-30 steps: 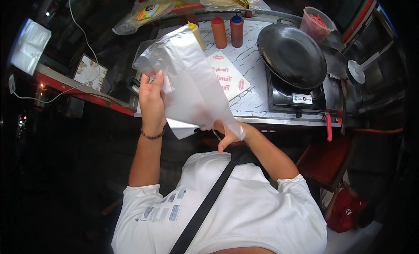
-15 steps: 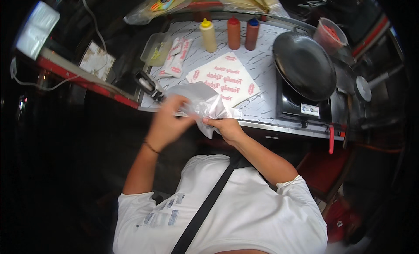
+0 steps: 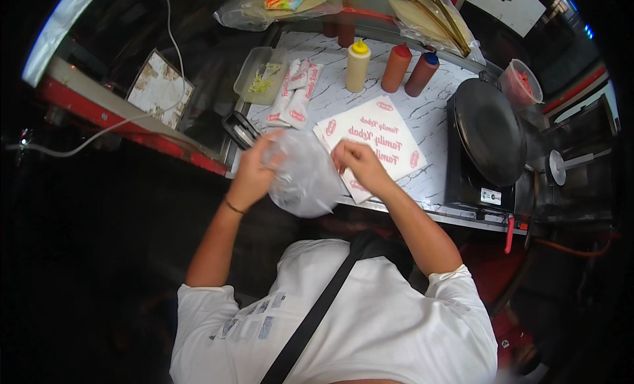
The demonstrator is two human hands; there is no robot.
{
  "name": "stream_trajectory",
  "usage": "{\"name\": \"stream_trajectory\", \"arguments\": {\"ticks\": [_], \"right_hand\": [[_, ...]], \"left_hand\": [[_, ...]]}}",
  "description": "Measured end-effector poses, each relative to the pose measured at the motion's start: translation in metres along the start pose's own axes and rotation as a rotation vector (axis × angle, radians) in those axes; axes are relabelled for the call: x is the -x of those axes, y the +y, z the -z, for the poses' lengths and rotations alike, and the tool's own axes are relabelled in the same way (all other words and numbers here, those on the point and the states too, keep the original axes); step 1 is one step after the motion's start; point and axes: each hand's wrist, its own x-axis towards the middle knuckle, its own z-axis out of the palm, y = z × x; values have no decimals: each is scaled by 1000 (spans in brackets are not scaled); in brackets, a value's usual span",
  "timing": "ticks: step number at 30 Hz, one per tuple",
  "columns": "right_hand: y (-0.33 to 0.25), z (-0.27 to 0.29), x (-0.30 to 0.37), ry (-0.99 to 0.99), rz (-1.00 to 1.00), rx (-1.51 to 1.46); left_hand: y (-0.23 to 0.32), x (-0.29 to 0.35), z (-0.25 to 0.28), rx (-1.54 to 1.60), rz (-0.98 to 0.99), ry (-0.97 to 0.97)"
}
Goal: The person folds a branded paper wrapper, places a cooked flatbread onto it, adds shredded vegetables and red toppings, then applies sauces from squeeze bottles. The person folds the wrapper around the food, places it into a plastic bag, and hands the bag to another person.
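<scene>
A thin, clear plastic bag [image 3: 304,179] hangs over the counter's front edge, spread wide. My left hand [image 3: 256,173], slightly blurred, grips its left side. At the bag's right edge, the curled fingers of my right hand [image 3: 360,163] pinch the film; the fingertips are partly hidden. Under and beside my right hand lies a stack of white printed wrapping paper [image 3: 396,136]. Rolls wrapped in the same paper [image 3: 294,100] lie just beyond the bag. A black-handled tool [image 3: 239,130] sits behind my left hand.
Behind stand a cream bottle with yellow cap [image 3: 357,68], an orange-red bottle [image 3: 395,70] and a dark red bottle [image 3: 421,75]. A tub of shredded greens [image 3: 261,73] is far left. On the right, a black pan [image 3: 490,133] rests on a stove, near a red-filled tub [image 3: 520,83].
The bag has gone from a bunched, shiny bundle to an opened-out shape. My right hand has moved right and up, over the paper stack's edge. The head view has shifted.
</scene>
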Motion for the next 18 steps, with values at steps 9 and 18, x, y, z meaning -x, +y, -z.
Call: {"name": "stream_trajectory", "arguments": {"ticks": [9, 18], "right_hand": [[86, -26, -227, 520, -294, 655], [63, 6, -196, 346, -324, -154]], "left_hand": [[-65, -36, 63, 995, 372, 12], [-68, -68, 32, 780, 340, 227]]}}
